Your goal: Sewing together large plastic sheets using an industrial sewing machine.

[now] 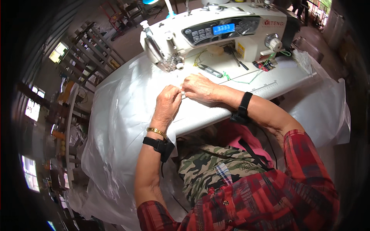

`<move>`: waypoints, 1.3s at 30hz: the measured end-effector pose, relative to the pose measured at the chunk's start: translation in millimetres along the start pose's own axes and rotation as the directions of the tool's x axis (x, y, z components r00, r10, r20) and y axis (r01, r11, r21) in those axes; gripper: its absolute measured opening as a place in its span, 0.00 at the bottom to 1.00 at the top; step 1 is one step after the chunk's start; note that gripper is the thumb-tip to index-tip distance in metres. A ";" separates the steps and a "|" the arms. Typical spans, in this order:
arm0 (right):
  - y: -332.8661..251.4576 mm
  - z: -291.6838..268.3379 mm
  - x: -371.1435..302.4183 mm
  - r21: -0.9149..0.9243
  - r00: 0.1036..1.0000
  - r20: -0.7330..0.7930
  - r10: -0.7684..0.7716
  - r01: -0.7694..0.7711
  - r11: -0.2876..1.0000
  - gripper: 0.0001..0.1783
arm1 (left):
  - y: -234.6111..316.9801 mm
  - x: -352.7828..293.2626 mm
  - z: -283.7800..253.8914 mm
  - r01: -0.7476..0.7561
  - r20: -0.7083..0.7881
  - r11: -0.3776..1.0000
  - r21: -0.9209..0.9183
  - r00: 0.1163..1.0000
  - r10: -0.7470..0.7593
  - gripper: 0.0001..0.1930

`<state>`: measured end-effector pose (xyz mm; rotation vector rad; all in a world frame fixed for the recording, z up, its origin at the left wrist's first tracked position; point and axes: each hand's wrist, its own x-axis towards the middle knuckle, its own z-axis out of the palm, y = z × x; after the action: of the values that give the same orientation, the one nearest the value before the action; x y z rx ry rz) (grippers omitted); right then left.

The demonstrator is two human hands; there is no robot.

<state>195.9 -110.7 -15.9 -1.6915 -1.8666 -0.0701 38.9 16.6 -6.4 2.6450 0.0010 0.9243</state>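
A white sewing machine (165, 29) with a lit blue display (224, 29) stands on a white table (216, 109). My left hand (168, 101) and my right hand (201, 88) meet just in front of its needle area (175, 64). Both have their fingers closed in a pinch, tips nearly touching. A small white bit (183, 93) shows between them, too small and bright to name. Strong lamp light washes out the surface around the fingertips.
Clear plastic sheeting (115, 115) drapes over the table's left side, with more (323, 111) at the right. Under the machine arm lie a grey hand tool (211, 71), a black screwdriver-like tool (239, 62), green thread (246, 82) and a plaid scrap (265, 65).
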 end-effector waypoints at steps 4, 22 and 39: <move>-2.4 -7.6 7.2 -0.039 0.995 -0.018 -0.103 0.102 0.994 0.09 | 0.4 -0.8 -1.0 0.215 0.036 0.965 -0.148 0.977 -0.212 0.03; -2.0 -1.0 16.1 -0.031 0.992 -0.113 -0.057 0.054 0.998 0.11 | -8.4 2.2 -7.7 0.179 0.106 0.976 -0.128 0.981 -0.166 0.06; -3.0 -2.1 27.8 0.103 0.929 0.036 0.368 -0.369 0.923 0.14 | -22.7 26.0 -26.9 0.464 0.304 0.862 -0.204 0.867 -0.395 0.10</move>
<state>194.1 -87.5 -0.3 -1.9396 -1.5021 0.1952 45.6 49.3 21.8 2.3389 0.3689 0.3996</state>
